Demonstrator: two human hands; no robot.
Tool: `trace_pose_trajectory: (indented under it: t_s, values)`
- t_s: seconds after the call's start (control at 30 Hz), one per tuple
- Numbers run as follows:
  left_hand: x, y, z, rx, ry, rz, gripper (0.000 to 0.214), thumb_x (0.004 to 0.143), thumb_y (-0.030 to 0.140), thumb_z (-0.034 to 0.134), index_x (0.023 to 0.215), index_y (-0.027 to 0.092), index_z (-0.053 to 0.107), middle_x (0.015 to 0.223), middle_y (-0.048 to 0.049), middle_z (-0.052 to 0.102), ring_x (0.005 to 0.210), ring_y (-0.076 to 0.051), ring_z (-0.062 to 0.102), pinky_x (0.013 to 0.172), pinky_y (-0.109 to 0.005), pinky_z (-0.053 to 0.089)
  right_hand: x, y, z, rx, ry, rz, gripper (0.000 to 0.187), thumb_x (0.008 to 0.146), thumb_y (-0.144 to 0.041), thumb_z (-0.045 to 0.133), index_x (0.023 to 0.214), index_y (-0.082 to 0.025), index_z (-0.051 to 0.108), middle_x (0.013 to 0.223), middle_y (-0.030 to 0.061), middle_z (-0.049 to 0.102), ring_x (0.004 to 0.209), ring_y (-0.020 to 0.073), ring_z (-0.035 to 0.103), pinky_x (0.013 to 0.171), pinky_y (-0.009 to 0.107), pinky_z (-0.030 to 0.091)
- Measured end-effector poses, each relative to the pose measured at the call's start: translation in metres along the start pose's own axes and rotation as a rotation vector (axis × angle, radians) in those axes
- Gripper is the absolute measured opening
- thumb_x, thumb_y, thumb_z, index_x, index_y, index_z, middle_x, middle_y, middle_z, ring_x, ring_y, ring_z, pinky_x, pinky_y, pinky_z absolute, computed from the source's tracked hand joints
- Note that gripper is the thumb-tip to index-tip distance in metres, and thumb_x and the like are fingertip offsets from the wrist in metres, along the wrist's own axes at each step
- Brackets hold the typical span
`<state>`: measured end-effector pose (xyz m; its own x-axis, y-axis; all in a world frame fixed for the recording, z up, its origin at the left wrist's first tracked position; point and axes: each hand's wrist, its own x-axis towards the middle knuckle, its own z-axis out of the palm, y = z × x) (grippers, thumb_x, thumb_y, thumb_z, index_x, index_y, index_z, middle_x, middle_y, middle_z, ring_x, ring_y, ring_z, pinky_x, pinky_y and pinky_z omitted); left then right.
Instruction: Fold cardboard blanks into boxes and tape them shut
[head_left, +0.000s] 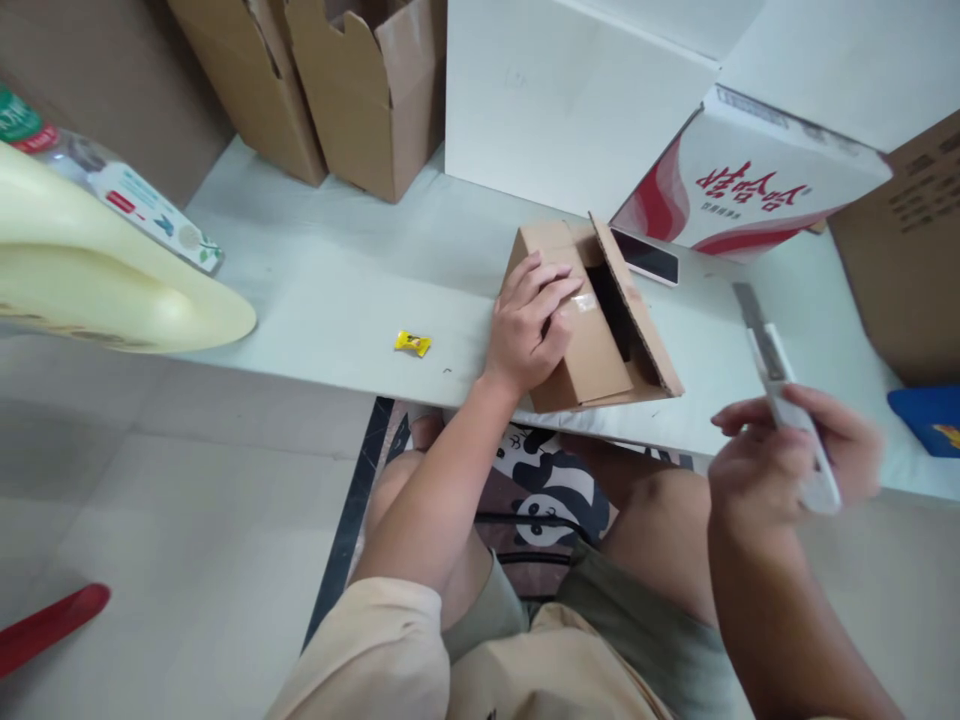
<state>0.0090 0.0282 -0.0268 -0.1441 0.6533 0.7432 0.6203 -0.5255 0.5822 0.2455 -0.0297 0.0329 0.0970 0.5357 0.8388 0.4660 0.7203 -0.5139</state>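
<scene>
A small brown cardboard box (pixel 600 350) lies on the white table (pixel 337 300) in front of me, one flap standing up and its inside dark. My left hand (pixel 529 325) rests flat on the taped top of that box, fingers stretched out over it. My right hand (pixel 795 460) is raised near the table's front edge, to the right of the box, and is closed round a white utility knife (pixel 780 385) whose blade points up and away.
A black phone (pixel 646 257) lies behind the box. A yellow wrapped candy (pixel 412 343) sits to its left. Brown cartons (pixel 360 90) and a white carton with red print (pixel 742 195) stand at the back. A cream plastic object (pixel 97 280) overhangs the left; a blue item (pixel 930 415) lies far right.
</scene>
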Motion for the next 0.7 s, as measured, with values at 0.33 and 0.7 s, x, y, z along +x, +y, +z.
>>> trace_pose_trajectory:
  t_s: [0.33, 0.7]
  values:
    - [0.001, -0.004, -0.001, -0.071, 0.012, 0.011, 0.047, 0.103, 0.044, 0.031, 0.12, 0.021, 0.068, 0.128, -0.0074, 0.066, 0.139, -0.025, 0.048, 0.124, -0.046, 0.035, -0.032, 0.077, -0.023, -0.859, -0.762, 0.465, 0.057, 0.089, -0.04, 0.046, 0.139, -0.015, 0.057, 0.118, 0.0203, 0.066, 0.106, 0.0337, 0.065, 0.093, 0.052, 0.053]
    - [-0.001, -0.009, -0.021, -0.139, -0.073, -0.077, 0.05, 0.102, 0.05, 0.033, 0.123, 0.021, 0.067, 0.135, -0.0096, 0.063, 0.144, -0.028, 0.043, 0.125, -0.051, 0.031, -0.055, 0.073, -0.006, -0.732, -0.819, 0.241, 0.04, 0.09, -0.045, 0.052, 0.108, -0.019, 0.075, 0.138, 0.0162, 0.058, 0.142, 0.0396, 0.041, 0.117, 0.063, 0.036]
